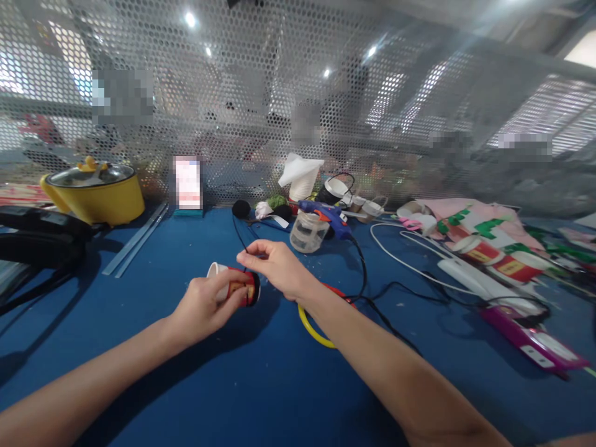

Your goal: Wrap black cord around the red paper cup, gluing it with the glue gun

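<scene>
1. The red paper cup (236,290) is held above the blue table (279,397), in front of the person, lying on its side; its long axis runs roughly left to right.
2. Its white end points left, its black-banded end right; which of the two is the mouth, I cannot tell.
3. The left hand (205,304) grasps the cup around its body, thumb on the near side.
4. The right hand (274,264) pinches black yarn (239,234) between thumb and fingertips just beside the banded end; the yarn leads back toward a black yarn ball (241,209).
5. Behind the right hand stands a clear plastic jar (307,234), a blue glue gun (328,217) at its top; its contents are unclear.
6. Near it, white plastic (300,169) covers the top of a cup stack (302,189).
7. At left, a yellow pot (112,202) wears a glass lid (93,175); its contents cannot be made out.
8. At right, two red-and-white cups (519,267) lie tilted.
</scene>
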Motion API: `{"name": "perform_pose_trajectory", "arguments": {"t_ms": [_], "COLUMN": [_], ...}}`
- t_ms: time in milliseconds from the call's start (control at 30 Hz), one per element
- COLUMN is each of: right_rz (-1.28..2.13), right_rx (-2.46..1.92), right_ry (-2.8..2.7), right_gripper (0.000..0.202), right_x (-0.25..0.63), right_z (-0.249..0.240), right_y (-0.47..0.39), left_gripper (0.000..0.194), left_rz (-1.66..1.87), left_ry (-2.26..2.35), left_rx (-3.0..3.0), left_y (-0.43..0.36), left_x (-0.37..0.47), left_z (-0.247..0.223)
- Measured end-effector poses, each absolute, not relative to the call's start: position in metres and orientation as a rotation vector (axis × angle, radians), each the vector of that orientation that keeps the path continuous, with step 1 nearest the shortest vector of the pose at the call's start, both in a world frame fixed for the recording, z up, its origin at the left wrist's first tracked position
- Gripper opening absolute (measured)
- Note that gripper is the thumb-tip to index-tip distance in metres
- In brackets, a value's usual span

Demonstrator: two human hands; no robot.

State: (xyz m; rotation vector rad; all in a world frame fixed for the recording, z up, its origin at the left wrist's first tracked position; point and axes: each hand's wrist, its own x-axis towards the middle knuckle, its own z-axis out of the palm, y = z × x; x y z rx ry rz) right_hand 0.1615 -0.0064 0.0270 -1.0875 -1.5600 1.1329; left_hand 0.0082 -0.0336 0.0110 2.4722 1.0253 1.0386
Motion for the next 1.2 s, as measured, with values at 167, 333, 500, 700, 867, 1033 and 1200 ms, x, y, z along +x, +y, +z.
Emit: {"name": "perform_pose_trajectory", "arguments": {"t_ms": [167, 333, 500, 700, 867, 1033, 1200], "right_rz": [0.948, 0.844, 0.755, 0.679, 0.681, 0.699, 0.746], "right_rx": [-1.033, -1.037, -1.037, -1.104, -1.151, -1.164, -1.174], "right_ry": [-1.521, -1.567, -1.611, -1.652, -1.691, -1.701, -1.723], "right_gripper": [0.017, 0.016, 0.017, 0.018, 0.018, 0.018, 0.017], "right_x": [0.173, 0.175, 0.176, 0.177, 0.176, 0.176, 0.176], "right_z": [0.034, 0.038, 0.040, 0.039, 0.037, 0.034, 0.034], "right_y": [-0.002, -0.002, -0.004, -0.002, -0.001, 0.000, -0.001], "left_gripper": [0.020, 0.023, 0.025, 0.024, 0.018, 0.018, 0.014], "left_rz": [1.059, 1.027, 0.956, 0.947, 0.991, 1.037, 1.107], "left_ry": [1.223, 1.199, 1.215, 1.169, 1.123, 1.073, 1.061], "left_rx": [1.966, 1.704, 1.642, 1.704, 1.847, 1.931, 2.057], "left_y": [-0.030, -0.029, -0.028, -0.032, -0.039, -0.042, -0.043], "left_x": [0.012, 0.014, 0.015, 0.016, 0.018, 0.016, 0.015], "left_z": [0.018, 0.019, 0.019, 0.020, 0.024, 0.024, 0.027]}}
